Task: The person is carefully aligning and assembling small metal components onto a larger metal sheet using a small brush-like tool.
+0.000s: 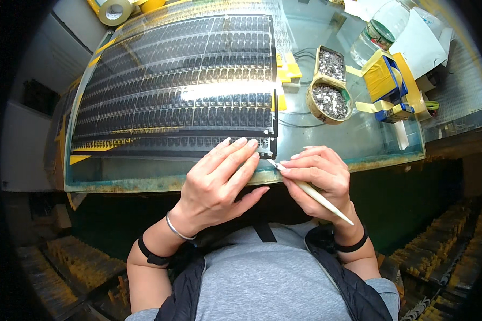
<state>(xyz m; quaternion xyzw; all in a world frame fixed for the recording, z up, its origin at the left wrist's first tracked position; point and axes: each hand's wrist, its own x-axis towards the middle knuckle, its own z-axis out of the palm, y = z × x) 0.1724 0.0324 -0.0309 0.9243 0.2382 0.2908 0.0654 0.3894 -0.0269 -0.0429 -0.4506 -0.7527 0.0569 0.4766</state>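
A large dark film sheet [166, 80], printed with rows of small repeated shapes, lies over the glass tabletop [305, 144]. My left hand [222, 174] rests on the sheet's near right corner, fingers stretched out and pressing it down. Pinched in my right hand [318, 179] is a craft knife [322, 200] with a slim pale handle. Its small blade points left, close to the sheet's corner and just right of my left fingertips. Whether the blade touches the sheet I cannot tell.
Two tins of small scraps, one rectangular [330, 64] and one oval [331, 101], stand right of the sheet. Beyond them are a blue tape dispenser [393, 80] with yellow tape and a clear jar [374, 41]. A tape roll [114, 10] sits far left. The table's near edge curves before me.
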